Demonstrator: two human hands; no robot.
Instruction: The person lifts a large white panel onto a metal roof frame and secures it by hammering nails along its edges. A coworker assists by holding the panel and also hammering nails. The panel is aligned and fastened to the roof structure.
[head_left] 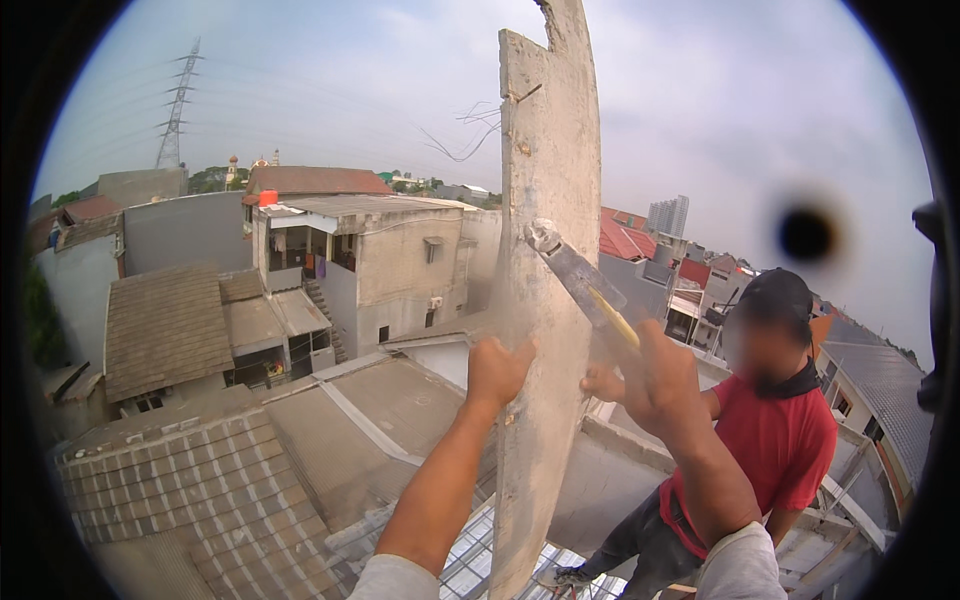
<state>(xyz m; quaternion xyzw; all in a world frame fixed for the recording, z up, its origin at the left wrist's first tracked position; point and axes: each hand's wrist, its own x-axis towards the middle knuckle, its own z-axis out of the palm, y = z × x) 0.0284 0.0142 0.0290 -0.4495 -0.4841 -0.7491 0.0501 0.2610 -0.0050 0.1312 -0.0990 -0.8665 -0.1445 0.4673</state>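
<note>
Behind the right hand (664, 378), a co-worker (772, 432) stands near the board (552, 170).

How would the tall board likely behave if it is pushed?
The tall board seems stiff, standing upright without folding. Tall and narrow, it may tip if pushed; the left hand holds its edge. Its ragged top notch suggests edges could chip.

Hazy daylight spreads evenly from the pale sky (350, 80), leaving only soft shadows. Black vignetting (30, 50) rounds off the frame, and straight edges bend toward it. A fuzzy dark blot (806, 233) mars the upper right; near centre, the tool (590, 290) looks motion-blurred.
</note>
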